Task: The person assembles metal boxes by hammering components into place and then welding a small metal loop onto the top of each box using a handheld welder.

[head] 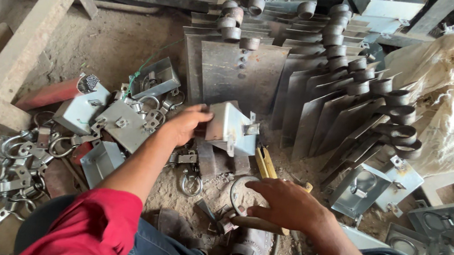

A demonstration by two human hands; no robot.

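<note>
My left hand (184, 124) grips a folded grey sheet-metal box (231, 127) with a small latch on its side, held just above the dirt floor. My right hand (281, 203) rests lower down, fingers closed around the wooden handle of a hammer (258, 223) that lies on the ground; its dark metal head points left. A yellow-handled tool (264, 162) lies between the two hands. A flat steel plate with a welded socket (241, 73) stands upright just behind the box.
Rows of steel spade blades with round sockets (346, 94) lean at the back and right. Metal boxes (111, 116) and ring latches (7, 167) litter the left. More boxes (368, 188) lie right, beside a white sack (452, 88). Wooden beams (24, 41) stand left.
</note>
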